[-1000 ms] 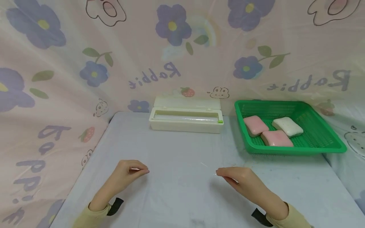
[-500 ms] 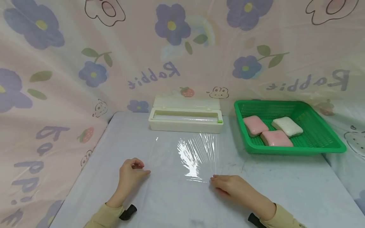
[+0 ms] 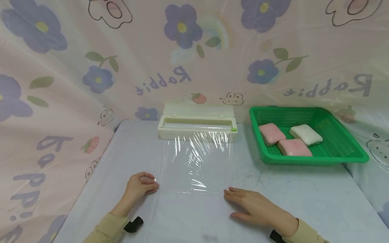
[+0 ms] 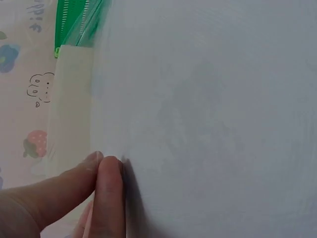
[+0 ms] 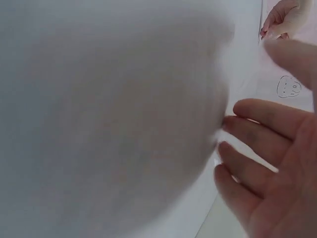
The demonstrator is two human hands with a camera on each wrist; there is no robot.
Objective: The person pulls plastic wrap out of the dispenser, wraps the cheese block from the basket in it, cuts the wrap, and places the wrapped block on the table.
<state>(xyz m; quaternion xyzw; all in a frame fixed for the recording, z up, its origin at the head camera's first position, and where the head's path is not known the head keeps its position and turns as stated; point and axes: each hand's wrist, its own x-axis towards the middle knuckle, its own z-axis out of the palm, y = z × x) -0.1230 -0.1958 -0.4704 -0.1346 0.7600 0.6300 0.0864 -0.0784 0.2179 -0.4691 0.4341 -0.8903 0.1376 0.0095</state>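
Observation:
A sheet of clear plastic wrap (image 3: 197, 168) stretches over the white table from a cream wrap dispenser (image 3: 165, 134), its lid raised and a roll inside. Bright creases run across the sheet. My left hand (image 3: 138, 186) pinches the near left corner of the wrap between thumb and index finger; the left wrist view shows those fingertips (image 4: 110, 161) pressed together. At the near right corner my right hand (image 3: 253, 206) has its fingers stretched out, fingertips at the wrap's edge. In the right wrist view its fingers (image 5: 257, 139) are spread and the thumb stands apart.
A green basket (image 3: 316, 160) at the back right holds two pink soap-like blocks (image 3: 294, 147) and a white block (image 3: 306, 134). Patterned cloth (image 3: 194, 57) hangs behind and at the sides. Bare white table (image 3: 188, 219) lies in front of the wrap.
Both hands have lowered to the table, bringing the wrap down flat. My right hand has gone from a pinch to outstretched fingers. My left hand briefly parted its fingers, then closed them again.

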